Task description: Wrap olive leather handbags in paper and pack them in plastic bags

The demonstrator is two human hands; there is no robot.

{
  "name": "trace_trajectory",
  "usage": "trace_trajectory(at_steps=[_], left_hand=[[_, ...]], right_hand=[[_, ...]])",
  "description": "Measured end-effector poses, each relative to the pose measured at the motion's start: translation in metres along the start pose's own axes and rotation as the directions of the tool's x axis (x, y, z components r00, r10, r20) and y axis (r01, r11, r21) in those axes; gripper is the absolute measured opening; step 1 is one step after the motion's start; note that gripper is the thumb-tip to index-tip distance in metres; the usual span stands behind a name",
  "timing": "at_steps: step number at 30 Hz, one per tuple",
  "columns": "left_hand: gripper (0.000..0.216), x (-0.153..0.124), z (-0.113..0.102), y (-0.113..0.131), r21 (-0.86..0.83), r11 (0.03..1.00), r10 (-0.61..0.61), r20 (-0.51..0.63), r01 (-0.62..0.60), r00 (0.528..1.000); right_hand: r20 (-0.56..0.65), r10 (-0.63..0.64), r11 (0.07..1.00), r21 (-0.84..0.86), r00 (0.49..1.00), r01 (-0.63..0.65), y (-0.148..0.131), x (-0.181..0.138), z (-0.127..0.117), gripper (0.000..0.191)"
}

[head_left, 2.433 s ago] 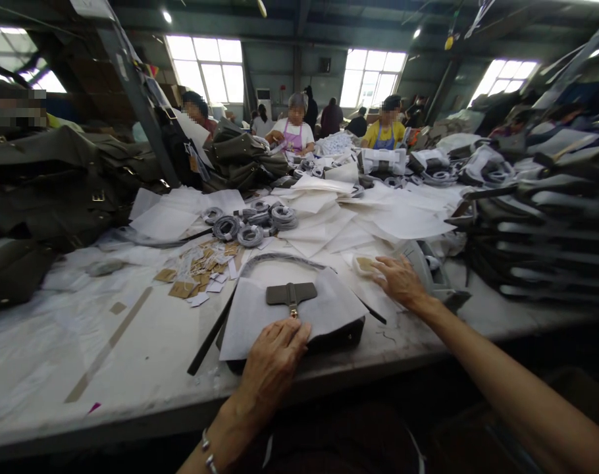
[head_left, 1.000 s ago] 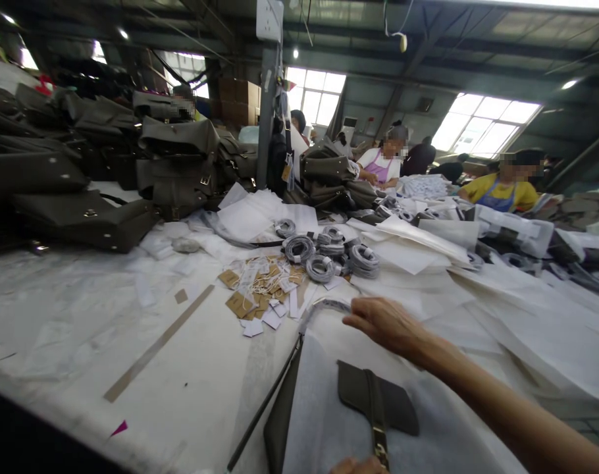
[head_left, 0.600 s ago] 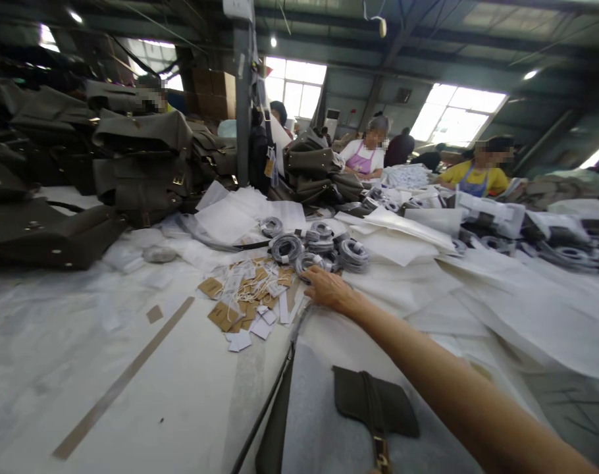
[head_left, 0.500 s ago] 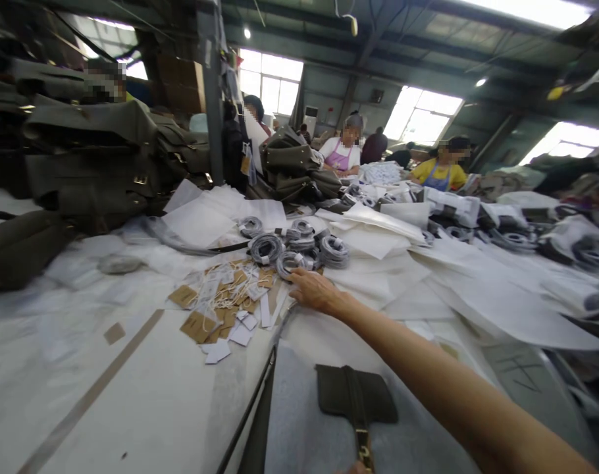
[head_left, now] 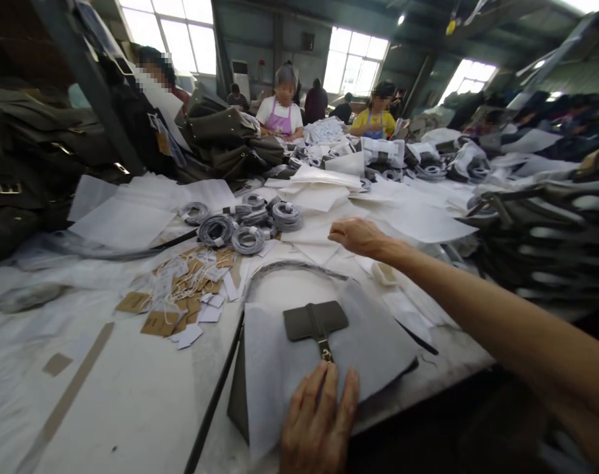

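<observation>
Has bag [head_left: 239,398] near edge of surface [head_left: 146,395], partly covered by paper [head_left: 274,368]. Rests left hand [head_left: 314,421] on paper at buckle [head_left: 326,354], with fingers slightly spread. Holds right hand [head_left: 356,237] raised beyond bag, curled; cannot tell if gripping. Has tags [head_left: 181,296], coils [head_left: 287,220] farther left.

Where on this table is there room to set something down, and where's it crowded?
The largest mostly bare patch of table lies between the tan strip and the bag's dark strap, nearer than the tags. Coils and white sheets crowd the far side.
</observation>
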State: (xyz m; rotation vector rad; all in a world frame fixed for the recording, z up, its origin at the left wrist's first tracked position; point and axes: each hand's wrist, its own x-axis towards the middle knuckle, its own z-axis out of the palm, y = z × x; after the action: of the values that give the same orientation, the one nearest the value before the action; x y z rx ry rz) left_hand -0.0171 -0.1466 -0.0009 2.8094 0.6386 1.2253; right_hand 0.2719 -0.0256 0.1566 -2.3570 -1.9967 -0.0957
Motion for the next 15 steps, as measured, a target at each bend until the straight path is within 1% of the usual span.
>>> trace_trajectory(at_steps=[3, 5, 7, 9, 10, 12, 14, 15], left_hand=[[0.046, 0.001, -0.004, -0.001, -0.018, 1.0, 0.006, 0.021, -0.006, 1.0], [0.047, 0.001, -0.004, -0.001, 0.003, 1.0, 0.021, 0.045, -0.021, 0.999], [0.046, 0.001, -0.002, -0.002, 0.026, 0.999, 0.036, 0.03, -0.037, 0.999], [0.042, 0.003, 0.001, -0.002, 0.057, 0.997, 0.05, -0.012, -0.049, 0.999], [0.04, 0.004, 0.002, -0.002, 0.074, 0.996, 0.056, -0.038, -0.053, 0.998], [0.038, 0.006, 0.006, -0.003, 0.112, 0.992, 0.073, -0.083, -0.063, 0.994], [0.035, 0.007, 0.009, -0.004, 0.155, 0.985, 0.096, -0.114, -0.077, 0.989], [0.033, 0.008, 0.011, -0.005, 0.177, 0.98, 0.109, -0.128, -0.086, 0.986]], right_hand=[[-0.082, 0.108, 0.992, -0.054, 0.991, -0.112, 0.043, -0.066, -0.005, 0.028], [-0.118, 0.198, 0.979, -0.02, 0.973, -0.202, 0.073, -0.118, -0.001, 0.032], [-0.141, 0.319, 0.947, 0.077, 0.937, -0.311, 0.101, -0.17, 0.007, 0.041], [-0.115, 0.473, 0.869, 0.222, 0.874, -0.441, 0.126, -0.212, 0.016, 0.054], [-0.114, 0.517, 0.838, 0.27, 0.849, -0.474, 0.135, -0.228, 0.019, 0.058], [-0.145, 0.56, 0.805, 0.328, 0.816, -0.494, 0.147, -0.246, 0.026, 0.063], [-0.182, 0.55, 0.809, 0.356, 0.815, -0.467, 0.149, -0.249, 0.03, 0.062], [-0.197, 0.533, 0.82, 0.361, 0.823, -0.444, 0.147, -0.247, 0.031, 0.06]])
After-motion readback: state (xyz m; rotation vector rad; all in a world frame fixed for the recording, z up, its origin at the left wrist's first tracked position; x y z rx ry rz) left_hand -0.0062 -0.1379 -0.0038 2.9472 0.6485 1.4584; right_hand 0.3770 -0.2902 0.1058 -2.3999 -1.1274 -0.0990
